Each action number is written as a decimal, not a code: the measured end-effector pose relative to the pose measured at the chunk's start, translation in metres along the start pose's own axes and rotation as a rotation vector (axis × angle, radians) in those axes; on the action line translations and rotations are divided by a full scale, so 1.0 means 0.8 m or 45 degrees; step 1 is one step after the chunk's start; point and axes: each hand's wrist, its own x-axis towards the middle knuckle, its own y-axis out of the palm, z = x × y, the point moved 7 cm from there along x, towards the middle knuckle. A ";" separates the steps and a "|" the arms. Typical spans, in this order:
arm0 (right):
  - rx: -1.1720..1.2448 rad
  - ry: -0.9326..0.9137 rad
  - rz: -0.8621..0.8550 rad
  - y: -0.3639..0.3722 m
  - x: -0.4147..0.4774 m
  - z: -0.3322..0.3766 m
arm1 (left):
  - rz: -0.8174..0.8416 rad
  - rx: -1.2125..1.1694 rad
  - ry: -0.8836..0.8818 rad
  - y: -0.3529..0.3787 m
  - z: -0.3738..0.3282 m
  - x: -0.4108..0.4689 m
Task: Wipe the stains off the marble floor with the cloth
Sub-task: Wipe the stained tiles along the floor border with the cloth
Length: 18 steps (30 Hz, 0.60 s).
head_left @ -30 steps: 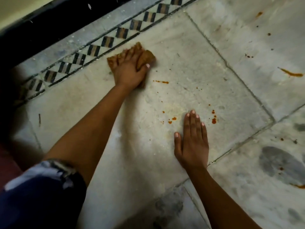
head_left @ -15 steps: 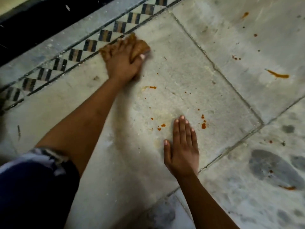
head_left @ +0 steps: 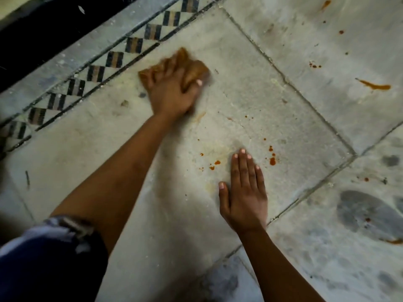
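Since half a second ago, the cloth [head_left: 195, 69] has been pulled a little away from the checked border [head_left: 113, 59] by the left hand [head_left: 172, 94], and the small streak beside the wrist has been rubbed down to a pale mark [head_left: 200, 115]. At the far left, a dark blue sleeve [head_left: 43, 258] with white patches is seen low in the view. The brown cloth is bunched up and gripped by the left hand, with the fingers curled over it and the thumb pressed on its right side. It is held down on the marble floor [head_left: 250, 105] near the border, and both are blurred. Orange stains [head_left: 217, 162] are seen on the same tile, just left and right of the right hand [head_left: 244, 197]. That hand is laid flat on the floor with its fingers straight and close together, and nothing is held in it. Further right, on the next tile, a long orange streak [head_left: 375, 86] is seen, well apart from the cloth.
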 end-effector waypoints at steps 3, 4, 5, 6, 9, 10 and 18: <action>-0.003 0.004 -0.001 -0.001 0.001 0.001 | 0.081 0.044 0.457 0.019 -0.056 -0.073; -0.004 0.006 -0.001 -0.001 0.001 0.001 | 0.079 0.039 0.576 0.019 -0.052 -0.103; -0.001 0.010 0.001 0.000 0.002 0.000 | 0.085 0.025 0.631 0.016 -0.037 -0.125; 0.009 0.011 0.004 0.000 0.001 0.000 | 0.081 0.020 0.622 0.011 -0.015 -0.134; 0.042 0.014 0.004 0.000 0.001 0.000 | 0.036 0.062 0.307 -0.009 0.044 -0.079; 0.044 0.014 0.008 0.000 0.001 -0.001 | 0.007 0.059 0.170 -0.013 0.048 -0.049; 0.031 0.015 0.012 0.001 0.000 -0.001 | 0.017 0.053 0.344 0.019 -0.105 0.021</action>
